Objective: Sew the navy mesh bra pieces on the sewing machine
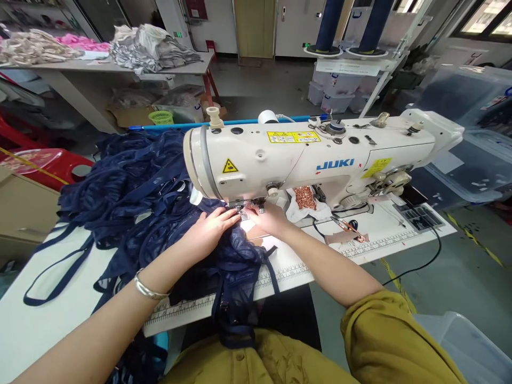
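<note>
A white JUKI sewing machine (260,160) stands on the table in front of me, its needle area lit. My left hand (212,232) lies flat with fingers stretched on a navy garment (236,250) of sheer fabric and straps, fingertips beside the presser foot (241,209). Just right of the foot is my right hand (269,217), its fingers bent together in a pinch; the machine head partly covers them, and what they hold is hidden. More navy garments (128,176) are heaped to the left, with part of the cloth hanging over the front edge.
Under the machine arm, a white cloth pouch holds copper-coloured small parts (304,198). Scissors (350,226) lie to its right, near a black tray (420,217). A ruler strip (292,273) runs along the table's front. Thread cones (328,26) stand behind; clear bins (468,160) are at right.
</note>
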`<act>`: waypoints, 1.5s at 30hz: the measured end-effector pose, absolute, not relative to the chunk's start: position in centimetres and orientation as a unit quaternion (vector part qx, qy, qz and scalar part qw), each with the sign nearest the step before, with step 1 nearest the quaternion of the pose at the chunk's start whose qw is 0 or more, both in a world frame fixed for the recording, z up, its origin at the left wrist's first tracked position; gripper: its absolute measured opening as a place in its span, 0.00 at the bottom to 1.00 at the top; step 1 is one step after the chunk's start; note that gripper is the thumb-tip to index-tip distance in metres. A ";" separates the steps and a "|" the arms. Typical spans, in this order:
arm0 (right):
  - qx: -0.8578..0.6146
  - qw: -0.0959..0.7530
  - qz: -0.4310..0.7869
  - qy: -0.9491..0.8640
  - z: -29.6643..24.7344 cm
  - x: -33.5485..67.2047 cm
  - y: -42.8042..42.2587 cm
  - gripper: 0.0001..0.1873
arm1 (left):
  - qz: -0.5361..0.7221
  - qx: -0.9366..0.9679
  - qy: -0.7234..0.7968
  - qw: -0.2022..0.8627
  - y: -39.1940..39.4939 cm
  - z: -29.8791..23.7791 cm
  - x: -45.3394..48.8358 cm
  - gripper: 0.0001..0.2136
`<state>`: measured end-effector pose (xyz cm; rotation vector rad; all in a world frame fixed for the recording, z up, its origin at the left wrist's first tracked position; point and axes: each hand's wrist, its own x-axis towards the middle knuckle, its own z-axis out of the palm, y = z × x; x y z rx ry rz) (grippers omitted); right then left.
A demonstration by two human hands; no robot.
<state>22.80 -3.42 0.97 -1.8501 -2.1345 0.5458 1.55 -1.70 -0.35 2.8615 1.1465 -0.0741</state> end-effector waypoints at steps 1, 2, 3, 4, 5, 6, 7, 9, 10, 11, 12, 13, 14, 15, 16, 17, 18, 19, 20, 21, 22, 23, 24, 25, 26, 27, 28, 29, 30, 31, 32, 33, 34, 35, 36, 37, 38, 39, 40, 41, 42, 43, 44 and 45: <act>-0.635 0.131 0.171 -0.742 0.7 22.7 -3.2 0.17 | -0.003 0.928 0.371 0.032 -1.7 -0.5 1.8 0.27; -0.628 0.133 0.158 -0.750 0.4 22.6 -3.1 0.17 | 0.025 0.926 0.374 0.035 -1.7 -0.7 2.1 0.25; -0.618 0.138 0.146 -0.760 0.0 22.4 -3.0 0.16 | 0.056 0.922 0.381 0.036 -1.8 -0.9 2.4 0.22; -0.608 0.142 0.137 -0.769 -0.3 22.3 -2.9 0.15 | 0.083 0.918 0.387 0.038 -1.8 -1.0 2.7 0.20; -0.600 0.145 0.131 -0.776 -0.5 22.2 -2.8 0.14 | 0.101 0.913 0.392 0.040 -1.8 -1.1 2.8 0.19; -0.594 0.146 0.128 -0.781 -0.8 22.1 -2.7 0.14 | 0.107 0.912 0.393 0.044 -1.8 -1.1 2.9 0.18; -0.592 0.146 0.126 -0.783 -1.0 22.1 -2.6 0.13 | 0.102 0.915 0.388 0.049 -1.8 -1.1 2.9 0.18; -0.593 0.145 0.122 -0.783 -1.1 22.1 -2.5 0.13 | 0.082 0.925 0.366 0.062 -1.7 -1.0 2.6 0.21; -0.593 0.145 0.121 -0.783 -1.1 22.1 -2.5 0.13 | 0.080 0.929 0.354 0.069 -1.6 -0.9 2.3 0.22; -0.592 0.145 0.120 -0.783 -1.1 22.1 -2.5 0.13 | 0.087 0.932 0.343 0.073 -1.5 -1.0 1.9 0.23; -0.593 0.143 0.121 -0.783 -1.0 22.0 -2.5 0.13 | 0.099 0.934 0.335 0.075 -1.3 -1.1 1.5 0.23; -0.596 0.139 0.122 -0.781 -0.9 22.0 -2.5 0.13 | 0.117 0.933 0.332 0.072 -1.2 -1.3 1.0 0.22; -0.601 0.133 0.122 -0.778 -0.8 21.9 -2.5 0.12 | 0.138 0.931 0.332 0.063 -1.0 -1.6 0.6 0.21; -0.609 0.129 0.121 -0.773 -0.8 21.8 -2.5 0.12 | 0.157 0.927 0.337 0.049 -0.8 -1.9 0.1 0.20; -0.618 0.126 0.120 -0.767 -0.7 21.8 -2.5 0.12 | 0.170 0.922 0.346 0.031 -0.7 -2.2 -0.4 0.19; -0.626 0.124 0.121 -0.760 -0.6 21.7 -2.5 0.13 | 0.174 0.917 0.358 0.010 -0.6 -2.5 -0.8 0.18; -0.632 0.124 0.124 -0.755 -0.6 21.7 -2.6 0.13 | 0.166 0.914 0.370 -0.009 -0.6 -2.6 -1.1 0.17; -0.634 0.124 0.129 -0.752 -0.6 21.6 -2.6 0.13 | 0.147 0.913 0.379 -0.024 -0.7 -2.5 -1.4 0.16; -0.634 0.123 0.133 -0.752 -0.6 21.6 -2.6 0.13 | 0.123 0.914 0.385 -0.034 -0.8 -2.2 -1.5 0.16; -0.633 0.122 0.135 -0.753 -0.6 21.6 -2.6 0.13 | 0.100 0.916 0.387 -0.039 -1.0 -1.9 -1.6 0.17; -0.631 0.121 0.136 -0.754 -0.6 21.7 -2.6 0.13 | 0.082 0.918 0.386 -0.040 -1.2 -1.4 -1.6 0.19; -0.631 0.119 0.135 -0.755 -0.6 21.7 -2.6 0.13 | 0.070 0.920 0.383 -0.037 -1.3 -0.9 -1.5 0.21; -0.631 0.119 0.135 -0.755 -0.6 21.7 -2.5 0.13 | 0.063 0.922 0.380 -0.030 -1.4 -0.4 -1.3 0.23; -0.631 0.120 0.137 -0.754 -0.7 21.8 -2.5 0.13 | 0.059 0.925 0.376 -0.020 -1.3 -0.1 -1.2 0.25; -0.629 0.125 0.141 -0.754 -0.7 21.8 -2.4 0.13 | 0.056 0.928 0.368 -0.005 -1.2 0.1 -1.0 0.26; -0.627 0.132 0.144 -0.754 -0.8 21.8 -2.4 0.12 | 0.053 0.932 0.358 0.015 -0.9 0.1 -0.9 0.26; -0.624 0.139 0.146 -0.755 -0.9 21.9 -2.3 0.12 | 0.050 0.935 0.349 0.038 -0.5 -0.1 -0.8 0.27; -0.621 0.146 0.146 -0.756 -1.0 21.9 -2.3 0.12 | 0.047 0.937 0.341 0.062 0.0 -0.3 -0.8 0.28; -0.618 0.150 0.144 -0.758 -1.2 21.9 -2.3 0.13 | 0.041 0.938 0.335 0.084 0.5 -0.7 -0.8 0.29; -0.616 0.153 0.142 -0.760 -1.3 21.9 -2.2 0.13 | 0.033 0.937 0.331 0.103 1.0 -1.1 -0.8 0.29; -0.616 0.154 0.139 -0.760 -1.4 21.9 -2.2 0.14 | 0.027 0.936 0.329 0.119 1.5 -1.4 -0.9 0.29; -0.617 0.154 0.138 -0.759 -1.5 21.9 -2.2 0.15 | 0.026 0.937 0.324 0.130 1.9 -1.7 -1.0 0.29; -0.617 0.155 0.138 -0.759 -1.6 22.0 -2.2 0.15 | 0.028 0.939 0.315 0.135 2.2 -1.9 -1.1 0.28; -0.618 0.157 0.139 -0.757 -1.6 22.0 -2.2 0.15 | 0.036 0.943 0.303 0.135 2.4 -2.0 -1.1 0.26; -0.621 0.157 0.142 -0.755 -1.6 22.0 -2.2 0.14 | 0.050 0.946 0.292 0.128 2.5 -2.0 -1.1 0.25; -0.623 0.156 0.144 -0.753 -1.6 22.0 -2.2 0.14 | 0.068 0.949 0.286 0.116 2.5 -2.0 -1.0 0.24; -0.624 0.154 0.147 -0.752 -1.5 22.0 -2.1 0.14 | 0.087 0.950 0.283 0.101 2.5 -2.0 -1.0 0.23; -0.625 0.152 0.148 -0.751 -1.5 22.0 -2.1 0.14 | 0.104 0.950 0.283 0.086 2.4 -2.0 -1.0 0.23; -0.625 0.150 0.149 -0.751 -1.5 22.0 -2.1 0.14 | 0.115 0.949 0.283 0.074 2.4 -2.1 -1.0 0.23; -0.625 0.149 0.150 -0.751 -1.5 22.0 -2.1 0.15 | 0.119 0.949 0.283 0.068 2.3 -2.1 -0.9 0.23; -0.625 0.149 0.150 -0.751 -1.5 22.0 -2.1 0.15 | 0.117 0.950 0.281 0.068 2.3 -2.1 -0.9 0.23; -0.627 0.149 0.150 -0.750 -1.5 22.0 -2.1 0.16 | 0.110 0.951 0.281 0.072 2.2 -2.1 -0.9 0.23; -0.631 0.148 0.150 -0.747 -1.5 21.9 -2.1 0.17 | 0.102 0.950 0.285 0.078 2.1 -2.0 -0.9 0.23; -0.635 0.148 0.150 -0.743 -1.5 21.9 -2.1 0.17 | 0.091 0.948 0.294 0.083 2.0 -1.8 -0.8 0.24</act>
